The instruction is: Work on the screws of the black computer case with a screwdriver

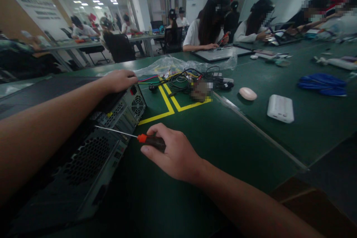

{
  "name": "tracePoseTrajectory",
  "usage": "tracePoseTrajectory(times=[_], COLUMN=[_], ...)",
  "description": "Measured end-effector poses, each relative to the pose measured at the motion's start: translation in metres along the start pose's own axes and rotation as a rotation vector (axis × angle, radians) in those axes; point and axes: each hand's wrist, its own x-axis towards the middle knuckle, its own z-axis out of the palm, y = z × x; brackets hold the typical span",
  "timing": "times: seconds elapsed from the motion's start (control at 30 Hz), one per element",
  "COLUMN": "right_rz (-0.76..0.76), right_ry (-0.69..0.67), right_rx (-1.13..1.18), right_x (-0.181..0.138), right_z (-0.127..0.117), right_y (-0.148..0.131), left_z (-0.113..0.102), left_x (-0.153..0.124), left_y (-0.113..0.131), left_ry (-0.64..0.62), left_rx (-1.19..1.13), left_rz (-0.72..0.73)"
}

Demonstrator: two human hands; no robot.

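A black desktop computer case [80, 197] lies at the left, its grey metal rear panel with fan grille, vents and ports turned toward the table's middle. Across its top reaches my left arm; my left hand [119, 81] lies on the far end near the edge, fingers stretched out and pressing on it. My right hand [178, 152] is closed around the dark handle of a screwdriver [152, 141] with an orange collar. Its long thin shaft points left over the rear panel, the tip near the case's edge. Whether the tip touches anything I cannot tell.
Beyond the case lie a tangle of cables [181, 81] and clear plastic wrap [167, 63]. Yellow tape [167, 98] marks the green table. To the right are a pale oval object [247, 93], a white box-shaped device [280, 108] and a blue bundle [322, 83]. Co-workers sit opposite.
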Motion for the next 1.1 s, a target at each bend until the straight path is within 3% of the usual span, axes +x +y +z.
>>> tracePoseTrajectory(times=[1.1], right_rz=[-0.052], right_ry=[0.038], right_rx=[-0.026], right_x=[0.001], right_z=[0.002], right_y=[0.006], left_z=[-0.006], left_x=[-0.008], left_y=[0.008], left_ry=[-0.036], left_rx=[0.023], left_rz=[-0.011])
